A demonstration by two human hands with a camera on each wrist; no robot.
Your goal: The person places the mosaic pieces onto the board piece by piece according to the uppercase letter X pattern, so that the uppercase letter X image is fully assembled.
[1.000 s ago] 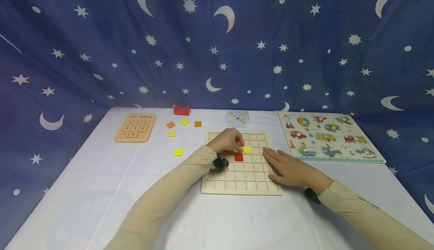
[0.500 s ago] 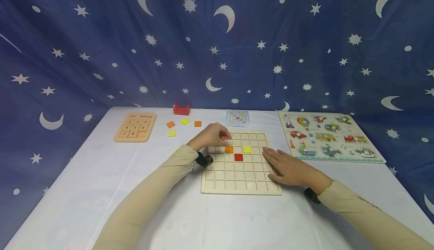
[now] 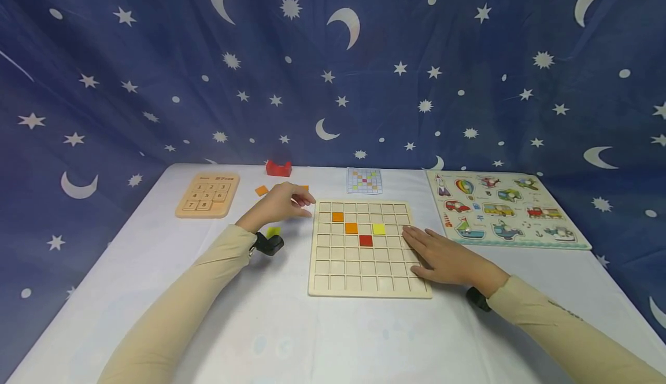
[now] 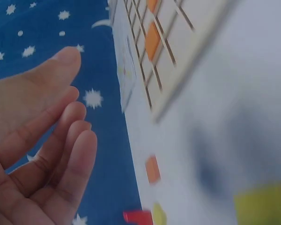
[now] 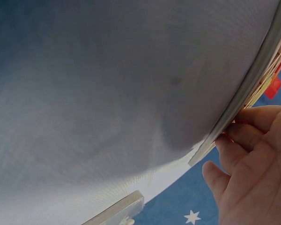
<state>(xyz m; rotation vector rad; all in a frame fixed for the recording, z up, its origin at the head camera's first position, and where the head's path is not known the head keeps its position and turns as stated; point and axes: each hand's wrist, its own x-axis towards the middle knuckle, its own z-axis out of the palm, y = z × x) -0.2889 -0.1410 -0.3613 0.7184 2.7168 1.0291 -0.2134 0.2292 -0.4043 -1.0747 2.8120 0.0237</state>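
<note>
A wooden grid board (image 3: 374, 285) lies mid-table. On its cells sit an orange tile (image 3: 337, 217), a second orange tile (image 3: 351, 228), a red tile (image 3: 366, 240) and a yellow tile (image 3: 378, 229). My left hand (image 3: 281, 203) hovers just left of the board over the loose tiles; in the left wrist view its fingers (image 4: 77, 159) are loosely bent, with nothing between thumb and fingers. A loose yellow tile (image 3: 273, 232) is partly covered by the wrist strap. My right hand (image 3: 450, 257) rests with extended fingers on the board's right edge.
Behind the left hand lie a loose orange tile (image 3: 261, 191) and a red holder (image 3: 278, 169). A printed pattern card (image 3: 365, 181) lies behind the board. A wooden number puzzle (image 3: 208, 196) is at far left, a vehicle picture puzzle (image 3: 507, 210) at right.
My left hand has moved left from over the board to beside it, above the loose tiles. Both orange tiles on the grid are now uncovered. The right hand has stayed in place.
</note>
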